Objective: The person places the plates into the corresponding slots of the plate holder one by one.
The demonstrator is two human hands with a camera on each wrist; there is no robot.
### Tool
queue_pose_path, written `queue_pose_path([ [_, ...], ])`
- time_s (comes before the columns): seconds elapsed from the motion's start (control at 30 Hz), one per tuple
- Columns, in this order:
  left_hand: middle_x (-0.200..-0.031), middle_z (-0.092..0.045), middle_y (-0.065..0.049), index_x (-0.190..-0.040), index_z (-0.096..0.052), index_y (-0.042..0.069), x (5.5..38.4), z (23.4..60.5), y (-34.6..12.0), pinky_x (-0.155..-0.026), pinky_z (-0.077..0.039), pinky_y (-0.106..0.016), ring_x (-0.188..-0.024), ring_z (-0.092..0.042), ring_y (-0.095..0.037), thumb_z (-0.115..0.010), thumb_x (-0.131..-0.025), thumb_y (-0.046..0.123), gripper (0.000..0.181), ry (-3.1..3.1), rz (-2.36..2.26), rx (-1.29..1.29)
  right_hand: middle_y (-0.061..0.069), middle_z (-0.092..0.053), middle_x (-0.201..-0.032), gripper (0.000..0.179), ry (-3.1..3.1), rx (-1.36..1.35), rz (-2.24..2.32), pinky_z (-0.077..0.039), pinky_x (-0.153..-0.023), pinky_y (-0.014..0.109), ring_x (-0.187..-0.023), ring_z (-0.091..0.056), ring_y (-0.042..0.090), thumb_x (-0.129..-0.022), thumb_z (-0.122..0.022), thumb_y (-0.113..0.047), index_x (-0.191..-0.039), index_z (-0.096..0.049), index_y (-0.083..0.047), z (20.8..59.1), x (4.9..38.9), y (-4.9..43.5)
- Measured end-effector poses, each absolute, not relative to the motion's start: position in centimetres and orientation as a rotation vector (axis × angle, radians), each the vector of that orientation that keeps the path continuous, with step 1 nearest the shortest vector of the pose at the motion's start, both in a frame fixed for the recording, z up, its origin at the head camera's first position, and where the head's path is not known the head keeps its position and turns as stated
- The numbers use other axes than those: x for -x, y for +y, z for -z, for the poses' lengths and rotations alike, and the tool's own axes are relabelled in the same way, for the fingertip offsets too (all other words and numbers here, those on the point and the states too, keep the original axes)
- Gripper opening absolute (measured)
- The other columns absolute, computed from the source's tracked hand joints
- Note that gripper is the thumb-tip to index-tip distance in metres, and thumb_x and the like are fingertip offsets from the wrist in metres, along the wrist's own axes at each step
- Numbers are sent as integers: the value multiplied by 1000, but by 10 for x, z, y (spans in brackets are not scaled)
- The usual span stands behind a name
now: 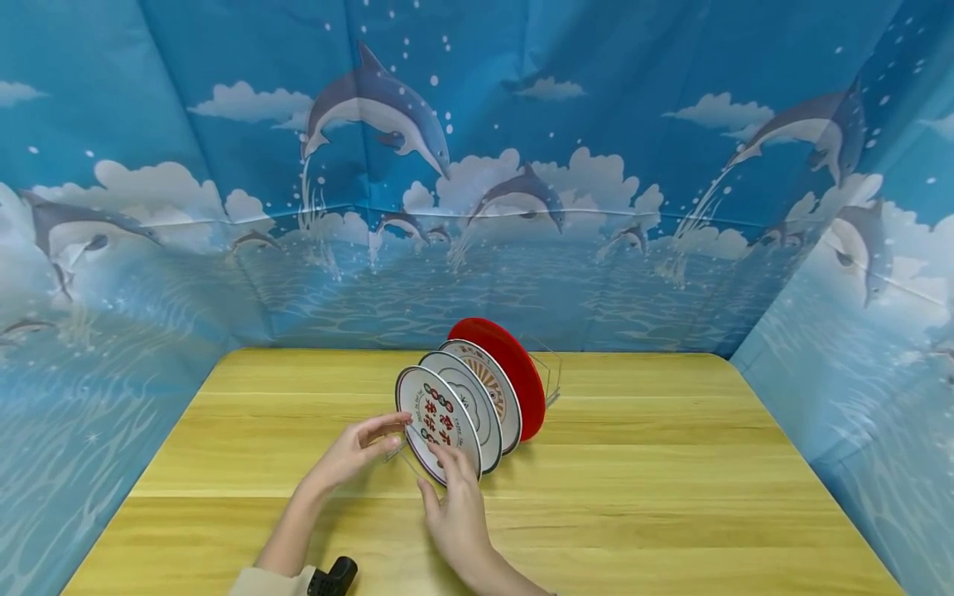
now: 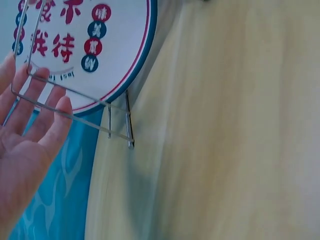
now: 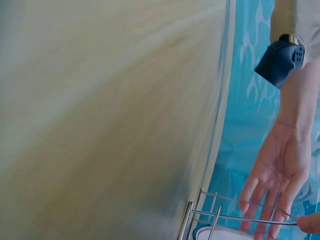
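Several round plates stand on edge in a wire rack [image 2: 129,122] on the table. In front is a white plate [image 1: 421,406] with a dark rim and red characters. Behind it come a plain white plate [image 1: 488,439], a plate with an orange sunburst [image 1: 501,393] and a red plate [image 1: 507,356]. My left hand [image 1: 361,447] is at the front plate's left side, its fingers extended by the rack's front wire in the left wrist view. My right hand [image 1: 458,513] is at the plate's lower front, fingers over its face. Its fingertip [image 3: 310,222] touches the wire in the right wrist view.
The rack stands near the back of the yellow wood-grain table [image 1: 656,480]. A blue curtain [image 1: 522,273] with dolphins and clouds surrounds the table at the back and sides. A black device [image 1: 334,577] is strapped to the left wrist.
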State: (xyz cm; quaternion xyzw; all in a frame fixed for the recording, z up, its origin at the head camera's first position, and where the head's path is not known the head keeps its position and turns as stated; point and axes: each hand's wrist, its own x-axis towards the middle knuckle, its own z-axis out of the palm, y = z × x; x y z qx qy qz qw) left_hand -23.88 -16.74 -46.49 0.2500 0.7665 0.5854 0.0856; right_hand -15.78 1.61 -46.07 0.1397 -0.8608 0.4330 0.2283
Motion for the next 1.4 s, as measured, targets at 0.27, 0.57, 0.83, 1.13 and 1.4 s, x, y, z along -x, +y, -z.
queue_pose_path([
  [0.27, -122, -55, -17, -126, -52, 1, 212, 466, -140, -93, -44, -34, -115, -48, -36, -61, -87, 12, 41, 2353, -1847, -571, 7, -55, -117, 47, -2398, -448, -1315, -49, -89, 37, -101, -56, 23, -74, -66, 8, -119, -56, -2, 459, 150, 50],
  [0.57, -119, -57, -16, -117, -59, 1, 183, 466, -91, -84, -51, -24, -111, -50, -38, -70, -79, 12, 41, 2320, -2066, -320, 14, -55, -115, 50, -2327, -510, -1587, -44, -94, 32, -110, -53, 23, -70, -59, 23, -117, -55, 4, 459, 150, 99],
  [0.83, -110, -62, -10, -110, -63, 5, 174, 472, -59, -72, -54, -23, -101, -55, -36, -77, -72, 20, 44, 2413, -2107, -307, 24, -52, -115, 47, -2216, -711, -1749, -42, -94, 29, -114, -48, 6, -72, -54, 26, -117, -53, 11, 459, 158, 139],
  [1.13, -110, -60, -8, -109, -64, 7, 174, 477, -44, -59, -54, -21, -98, -53, -32, -79, -68, 18, 45, 2384, -2174, -304, 27, -47, -124, 41, -2317, -813, -1763, -37, -97, 34, -117, -46, 7, -82, -52, 15, -123, -47, 9, 464, 169, 166],
  [1.4, -111, -59, -12, -111, -62, 0, 168, 460, -42, -62, -56, -24, -96, -52, -28, -76, -69, 5, 44, 2374, -2146, -321, 31, -43, -126, 39, -2296, -864, -1806, -35, -100, 30, -119, -43, 2, -87, -52, 7, -125, -45, 10, 467, 173, 171],
])
